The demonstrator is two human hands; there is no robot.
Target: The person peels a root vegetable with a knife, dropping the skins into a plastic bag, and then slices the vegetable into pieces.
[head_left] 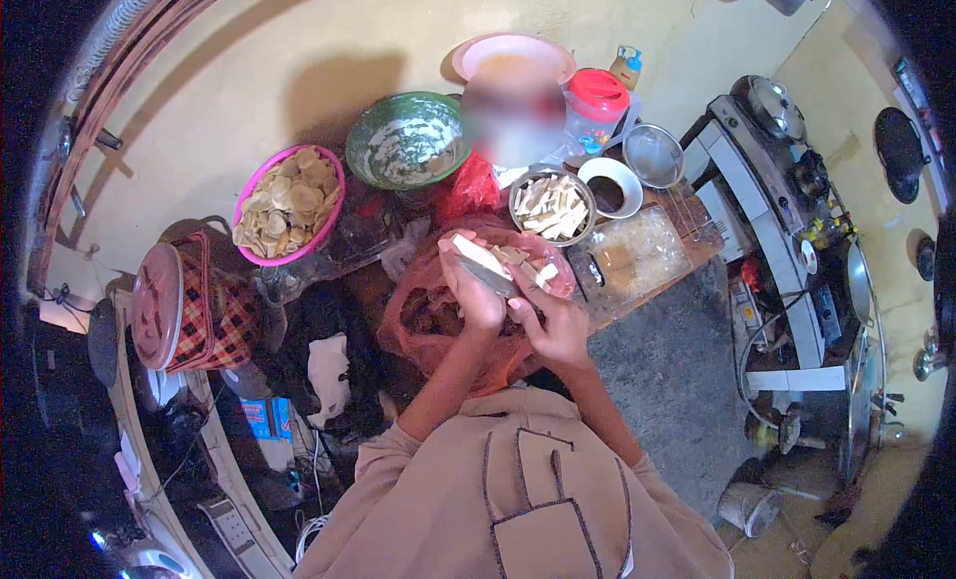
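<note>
Over a red plastic bag (413, 315), my left hand (476, 305) holds a white piece of food (480, 250) that looks like tofu or tempeh, lying along its fingers. My right hand (553, 328) is closed on a knife, whose grey blade (484, 277) rests against the piece, pointing left. The handle is hidden in my fingers. More pale cut pieces (543, 273) lie in the bag just beyond my right hand. Behind it, a metal bowl (596, 224) contains many white sticks with brownish edges (551, 207).
A wooden cutting board (637, 258) lies right of the bag. Behind stand a white bowl of dark liquid (627, 209), a strainer (654, 156), a red-lidded jar (596, 111) and a green floury basin (360, 151). A pink basin (339, 206) holds round slices. The stove (762, 216) is at right.
</note>
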